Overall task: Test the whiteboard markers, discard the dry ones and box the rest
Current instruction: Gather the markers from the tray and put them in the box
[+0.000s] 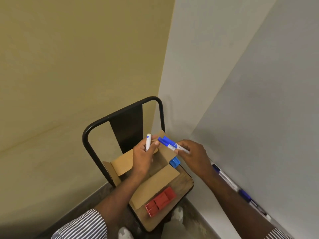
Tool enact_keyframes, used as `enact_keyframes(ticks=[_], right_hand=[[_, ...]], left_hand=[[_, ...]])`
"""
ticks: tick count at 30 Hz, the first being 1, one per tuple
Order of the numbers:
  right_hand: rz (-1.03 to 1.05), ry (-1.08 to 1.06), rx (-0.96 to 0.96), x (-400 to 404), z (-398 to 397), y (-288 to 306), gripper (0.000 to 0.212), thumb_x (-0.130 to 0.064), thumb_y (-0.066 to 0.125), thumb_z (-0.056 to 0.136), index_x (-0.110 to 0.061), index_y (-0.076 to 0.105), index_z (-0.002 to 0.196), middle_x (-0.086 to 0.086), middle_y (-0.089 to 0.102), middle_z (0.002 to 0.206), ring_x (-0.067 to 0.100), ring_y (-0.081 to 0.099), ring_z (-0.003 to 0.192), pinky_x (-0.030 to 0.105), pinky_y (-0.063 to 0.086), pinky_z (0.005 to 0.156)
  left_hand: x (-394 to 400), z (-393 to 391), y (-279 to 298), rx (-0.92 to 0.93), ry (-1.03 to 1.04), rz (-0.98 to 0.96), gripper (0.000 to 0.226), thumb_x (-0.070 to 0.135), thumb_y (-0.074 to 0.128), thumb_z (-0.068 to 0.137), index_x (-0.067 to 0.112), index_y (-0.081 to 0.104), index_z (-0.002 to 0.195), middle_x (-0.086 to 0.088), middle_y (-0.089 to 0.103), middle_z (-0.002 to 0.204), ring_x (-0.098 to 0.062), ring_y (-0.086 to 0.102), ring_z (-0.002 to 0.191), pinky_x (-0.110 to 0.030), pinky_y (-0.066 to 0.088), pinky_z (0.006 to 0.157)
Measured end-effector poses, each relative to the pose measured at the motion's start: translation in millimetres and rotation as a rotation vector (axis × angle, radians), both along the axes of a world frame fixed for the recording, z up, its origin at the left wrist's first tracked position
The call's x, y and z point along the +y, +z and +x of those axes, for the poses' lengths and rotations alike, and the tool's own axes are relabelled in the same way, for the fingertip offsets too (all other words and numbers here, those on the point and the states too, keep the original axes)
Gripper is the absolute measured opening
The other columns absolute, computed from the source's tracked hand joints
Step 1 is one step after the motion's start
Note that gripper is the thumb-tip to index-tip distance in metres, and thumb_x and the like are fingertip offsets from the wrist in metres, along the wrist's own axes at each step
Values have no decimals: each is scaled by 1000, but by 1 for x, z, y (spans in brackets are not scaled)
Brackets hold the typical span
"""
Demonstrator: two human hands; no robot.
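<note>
A black metal-framed chair [89,135] stands pushed into the corner where a yellow wall [77,66] on the left meets a pale grey one, and on its worn wooden seat [187,182] sits an open brown cardboard box [155,180] with its flaps spread out. Above the box the person's left hand [143,156], coming out of a blue-and-white striped sleeve [82,225], has its fingers curled around a white-barrelled whiteboard marker [148,141] held nearly upright, its rounded white end sticking up past the thumb. Just right of it, the right hand [193,154] pinches a second white marker with a blue cap [170,145] by its barrel, holding it slanted so the blue cap points up and left toward the left hand's fingertips; the two markers are close but I cannot tell if they touch. Both are over the far part of the box, not inside it. Near the seat's front edge, a red plastic tray-like piece [160,201] lies partly on the box's near flap, and a small blue plastic piece [174,162] sits on the seat at the box's right side, under the right hand. Further right, a whiteboard [267,118] runs along the wall, and on its ledge several more blue-capped markers [241,192] lie end to end.
</note>
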State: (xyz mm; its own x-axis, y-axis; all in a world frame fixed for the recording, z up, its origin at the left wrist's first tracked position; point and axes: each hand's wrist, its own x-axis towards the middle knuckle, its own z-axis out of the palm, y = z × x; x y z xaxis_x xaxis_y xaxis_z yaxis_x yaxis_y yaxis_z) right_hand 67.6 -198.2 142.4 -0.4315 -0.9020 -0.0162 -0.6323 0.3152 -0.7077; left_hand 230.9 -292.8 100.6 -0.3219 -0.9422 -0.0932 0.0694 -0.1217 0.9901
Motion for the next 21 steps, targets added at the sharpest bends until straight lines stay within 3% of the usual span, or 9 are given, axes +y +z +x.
enact_keyframes(ticks=[3, 8, 12, 14, 17, 21], right_hand=[[-8, -37, -33, 16, 2, 2, 4, -28, 73, 92, -24, 71, 94, -11, 69, 82, 4, 65, 80, 13, 45, 60], [-54, -112, -62, 52, -2, 4, 9, -23, 76, 90, -17, 75, 96, -5, 72, 83, 9, 65, 78, 13, 45, 61], [-78, -121, -128, 86, -15, 6, 9, -23, 77, 90, -29, 73, 95, -14, 72, 85, 7, 69, 84, 13, 50, 64], [-106, -129, -156, 106, -25, 4, 15, -22, 77, 90, -33, 71, 96, -18, 72, 87, 7, 70, 87, 12, 50, 65], [-125, -162, -183, 142, -45, -3, 10, -23, 74, 92, -25, 73, 102, -10, 74, 94, 6, 70, 91, 12, 50, 67], [-109, -203, -192, 203, -79, -13, 14, -22, 72, 95, -17, 73, 108, -8, 74, 95, 5, 71, 85, 13, 51, 66]], left_hand=[[1, -6, 6, 0, -63, -5, 18, 17, 69, 93, 10, 75, 109, -1, 73, 85, -3, 60, 58, -9, 45, 53], [11, -19, 16, -42, -205, -55, 12, 11, 73, 90, 3, 78, 97, 10, 68, 61, -2, 52, 45, -13, 42, 47], [34, -34, 19, -66, -279, -67, 7, 13, 73, 90, 10, 79, 93, -14, 66, 66, -4, 47, 42, -18, 40, 43], [51, -44, 20, -62, -299, -56, 7, 12, 72, 91, 12, 78, 92, -14, 63, 64, -5, 45, 42, -19, 39, 42], [81, -63, 17, -71, -296, -55, 6, 13, 73, 91, 15, 79, 90, -14, 65, 65, -9, 43, 42, -22, 39, 42], [130, -90, 12, -105, -284, -66, 9, 12, 73, 90, 6, 78, 94, 7, 62, 52, -6, 39, 39, -19, 36, 41]])
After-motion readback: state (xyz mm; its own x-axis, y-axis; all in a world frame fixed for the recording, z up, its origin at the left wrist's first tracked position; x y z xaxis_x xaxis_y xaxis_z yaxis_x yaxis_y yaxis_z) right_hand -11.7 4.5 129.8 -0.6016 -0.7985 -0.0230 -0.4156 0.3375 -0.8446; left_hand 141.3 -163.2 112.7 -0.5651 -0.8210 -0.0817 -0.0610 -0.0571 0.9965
